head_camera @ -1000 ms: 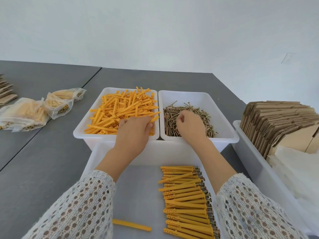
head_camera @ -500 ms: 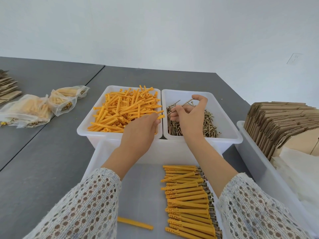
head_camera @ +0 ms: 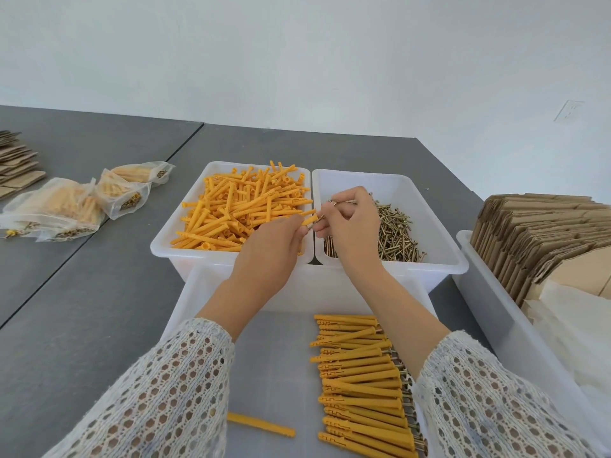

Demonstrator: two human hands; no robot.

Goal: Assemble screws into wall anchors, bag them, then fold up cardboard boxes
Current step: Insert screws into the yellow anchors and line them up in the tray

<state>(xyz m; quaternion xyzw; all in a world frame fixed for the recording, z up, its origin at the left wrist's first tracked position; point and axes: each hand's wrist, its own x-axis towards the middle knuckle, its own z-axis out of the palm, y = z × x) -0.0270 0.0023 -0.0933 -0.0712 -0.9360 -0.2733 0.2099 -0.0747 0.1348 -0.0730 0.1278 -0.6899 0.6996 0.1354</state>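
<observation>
Grey tabletop [head_camera: 82, 309] carries three white bins under a pale wall. Half a second ago the hands were apart, the left low over the anchor bin [head_camera: 172, 249], the right lifting screws above the screw bin [head_camera: 443, 256]; now they meet over the seam between those bins. The left hand [head_camera: 267, 249] pinches an anchor [head_camera: 310, 220], its long axis running left to right, open end facing the right hand. The right hand [head_camera: 355, 229] pinches a screw [head_camera: 344, 202], which lies roughly level with its tip hidden behind the fingers. Nearer than the seam, finished anchors [head_camera: 360, 381] lie in a row in the front bin [head_camera: 185, 305].
</observation>
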